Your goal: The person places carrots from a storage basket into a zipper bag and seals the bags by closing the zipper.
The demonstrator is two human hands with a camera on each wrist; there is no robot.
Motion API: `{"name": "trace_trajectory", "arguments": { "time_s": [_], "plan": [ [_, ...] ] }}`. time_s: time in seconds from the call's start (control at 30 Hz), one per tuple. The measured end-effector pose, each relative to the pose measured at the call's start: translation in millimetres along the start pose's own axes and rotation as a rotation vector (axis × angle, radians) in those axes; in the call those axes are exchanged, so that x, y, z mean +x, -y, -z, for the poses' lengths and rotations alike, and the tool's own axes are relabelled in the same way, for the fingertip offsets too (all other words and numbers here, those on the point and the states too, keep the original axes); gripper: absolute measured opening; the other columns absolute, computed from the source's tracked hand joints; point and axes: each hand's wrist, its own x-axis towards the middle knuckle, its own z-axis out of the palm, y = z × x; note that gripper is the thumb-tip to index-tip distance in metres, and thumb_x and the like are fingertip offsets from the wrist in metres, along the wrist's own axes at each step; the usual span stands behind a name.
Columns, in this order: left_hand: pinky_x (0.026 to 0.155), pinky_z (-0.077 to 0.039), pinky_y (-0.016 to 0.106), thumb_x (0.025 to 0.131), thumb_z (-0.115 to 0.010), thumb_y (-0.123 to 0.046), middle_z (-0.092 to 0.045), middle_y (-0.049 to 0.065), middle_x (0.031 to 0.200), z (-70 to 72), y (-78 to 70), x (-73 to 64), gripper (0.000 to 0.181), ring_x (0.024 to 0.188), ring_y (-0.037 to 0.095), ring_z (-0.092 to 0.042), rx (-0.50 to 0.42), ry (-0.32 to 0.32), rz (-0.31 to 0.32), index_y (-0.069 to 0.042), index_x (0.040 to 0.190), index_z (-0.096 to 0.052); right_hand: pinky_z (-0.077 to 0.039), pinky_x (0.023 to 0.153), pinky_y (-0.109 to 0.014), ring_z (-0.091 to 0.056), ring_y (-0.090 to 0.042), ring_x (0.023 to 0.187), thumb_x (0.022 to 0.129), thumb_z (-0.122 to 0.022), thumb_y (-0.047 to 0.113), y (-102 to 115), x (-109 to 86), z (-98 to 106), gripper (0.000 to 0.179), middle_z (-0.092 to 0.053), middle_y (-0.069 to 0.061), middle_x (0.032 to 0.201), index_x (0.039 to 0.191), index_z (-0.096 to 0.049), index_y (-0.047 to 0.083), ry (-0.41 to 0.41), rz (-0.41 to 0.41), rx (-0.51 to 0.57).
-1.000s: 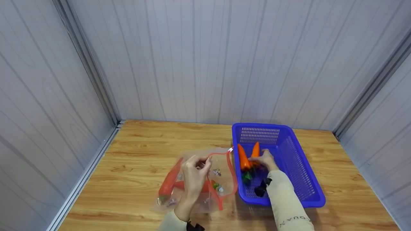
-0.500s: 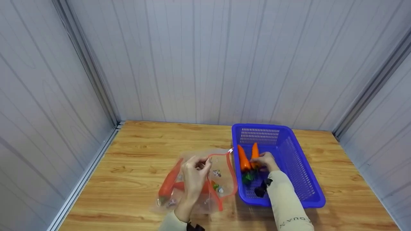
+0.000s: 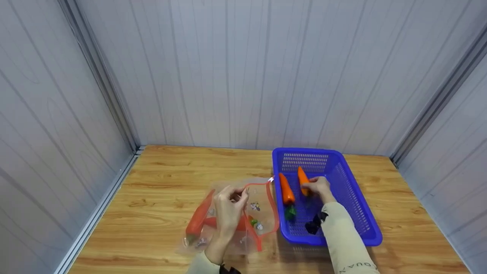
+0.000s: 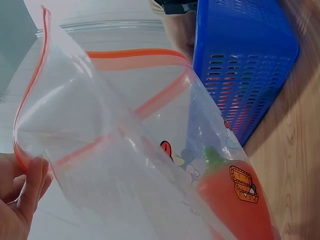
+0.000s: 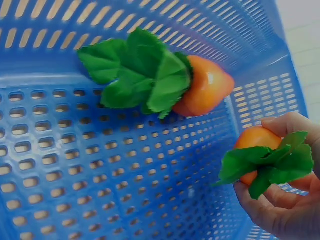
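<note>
Fingers of the left hand (image 3: 227, 211) pinch the bag (image 3: 262, 194) in the head view; the right hand (image 3: 322, 187) grips 1 of 2 carrots (image 3: 303, 177) in the basket (image 3: 360, 199). Left wrist view: the bag gapes, 1 pepper (image 4: 222, 192) inside. Right wrist view: fingers clamp that carrot.

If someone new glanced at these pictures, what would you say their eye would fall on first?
Probably the vivid blue basket on the right of the table, with two orange carrots inside, one held by the right hand. Next, perhaps, the clear bag to its left, its red-orange rim pinched by the left hand.
</note>
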Motion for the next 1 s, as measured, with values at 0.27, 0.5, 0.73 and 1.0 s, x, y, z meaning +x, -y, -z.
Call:
{"name": "trace_trajectory", "arguments": {
  "time_s": [0.27, 0.5, 0.73, 1.0],
  "plan": [
    [0.036, -0.044, 0.022, 0.068, -0.064, 0.015, -0.058, 0.011, 0.059, -0.6, 6.5, -0.1, 0.011, 0.044, 0.018, -0.053, -0.005, 0.013, 0.005, 0.004, 0.067, -0.063, -0.049, 0.061, -0.026, -0.057, -0.019, 0.072, 0.069, -0.071, 0.017, 13.6, -5.7, 17.7, 0.049, -0.059, -0.023, 0.1, 0.108, -0.057, -0.01, 0.034, 0.088, -0.035],
    [0.037, -0.043, 0.019, 0.071, -0.067, 0.008, -0.06, 0.004, 0.061, -6.8, 34.2, -4.8, 0.009, 0.045, 0.01, -0.053, 0.008, 0.01, -0.018, -0.001, 0.069, -0.065, -0.05, 0.07, -0.032, -0.059, -0.026, 0.082, 0.072, -0.07, 0.013, 20.4, -13.8, 28.5, 0.046, -0.059, -0.026, 0.101, 0.108, -0.056, -0.012, 0.079, 0.226, -0.023],
    [0.036, -0.043, 0.02, 0.071, -0.067, 0.008, -0.06, 0.004, 0.06, -8.4, 34.2, -4.3, 0.011, 0.045, 0.011, -0.053, -0.004, 0.012, -0.033, -0.003, 0.069, -0.065, -0.048, 0.072, -0.031, -0.055, -0.028, 0.087, 0.072, -0.069, 0.01, 28.3, -31.4, 36.5, 0.044, -0.06, -0.023, 0.099, 0.109, -0.056, -0.01, 0.13, 0.365, 0.004],
    [0.037, -0.042, 0.017, 0.067, -0.063, 0.016, -0.057, 0.011, 0.057, -1.5, 5.9, 0.7, 0.013, 0.043, 0.016, -0.053, 0.008, 0.007, -0.058, 0.004, 0.066, -0.063, -0.048, 0.061, -0.024, -0.058, -0.022, 0.074, 0.073, -0.07, 0.009, 32.9, -59.9, 43.0, 0.045, -0.059, -0.023, 0.098, 0.11, -0.054, -0.012, 0.261, 0.529, 0.005]
  ]
}}
